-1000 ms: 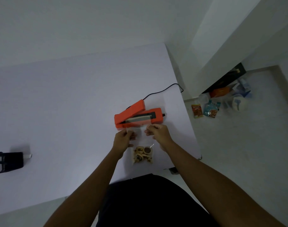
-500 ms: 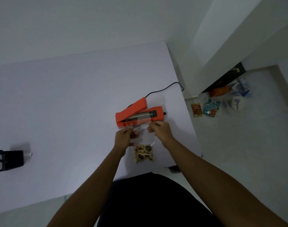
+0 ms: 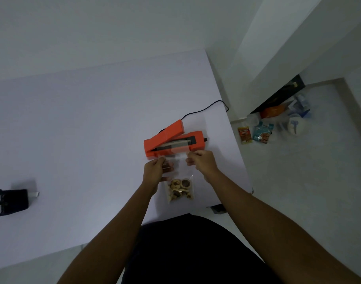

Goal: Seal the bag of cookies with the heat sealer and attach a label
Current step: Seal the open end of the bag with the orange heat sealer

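Observation:
A clear plastic bag of cookies [image 3: 180,188] lies on the white table [image 3: 83,130], its cookies bunched at the near end. My left hand [image 3: 155,171] pinches the bag's top left corner and my right hand [image 3: 201,161] pinches the top right corner. The bag's open top edge rests on the sealing strip of the orange heat sealer [image 3: 173,141], whose lid stands raised. No label is visible.
The sealer's black cord [image 3: 208,106] runs off the table's right edge. A black device [image 3: 10,201] sits at the table's left. Snack packets [image 3: 257,133] and other items lie on the floor to the right.
Both hands have carried the bag's top edge away from me, from just in front of the sealer onto its sealing strip. The sealer lid has stayed raised.

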Tool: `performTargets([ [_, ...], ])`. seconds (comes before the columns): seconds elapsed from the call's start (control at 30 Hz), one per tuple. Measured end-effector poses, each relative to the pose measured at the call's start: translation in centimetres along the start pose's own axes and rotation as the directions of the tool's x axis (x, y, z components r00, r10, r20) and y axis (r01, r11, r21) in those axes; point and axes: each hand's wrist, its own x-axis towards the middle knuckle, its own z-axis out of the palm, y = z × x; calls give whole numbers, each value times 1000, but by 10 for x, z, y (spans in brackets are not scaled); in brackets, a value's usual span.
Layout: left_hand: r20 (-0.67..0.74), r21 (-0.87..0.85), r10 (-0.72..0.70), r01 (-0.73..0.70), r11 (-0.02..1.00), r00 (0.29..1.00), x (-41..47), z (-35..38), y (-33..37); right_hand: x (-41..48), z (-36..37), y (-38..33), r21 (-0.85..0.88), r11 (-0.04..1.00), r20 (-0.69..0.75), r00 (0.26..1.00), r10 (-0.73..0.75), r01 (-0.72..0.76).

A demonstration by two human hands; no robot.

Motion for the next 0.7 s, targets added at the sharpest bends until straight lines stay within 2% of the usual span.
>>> performTargets([
  [0.27, -2, 9, 14, -14, 1000, 1000, 2, 0, -2, 1, 2, -2, -34, 999, -17, 1000, -7, 7],
  [0.37, -7, 4, 16, -16, 1000, 1000, 2, 1, -3, 1, 2, -7, -218, 969, -76, 988, -134, 115],
  [0.47, -17, 4, 21, -20, 1000, 1000, 4, 2, -4, -6, 0, -26, -331, 909, -157, 936, -316, 252],
  [0.57, -22, 16, 16, -15, 1000, 1000, 5, 2, -5, -18, -3, -59, -226, 896, -203, 882, -426, 381],
  [0.7, -28, 19, 5, -5, 1000, 1000, 5, 3, -4, -38, -8, -104, -67, 854, -180, 835, -519, 516],
])
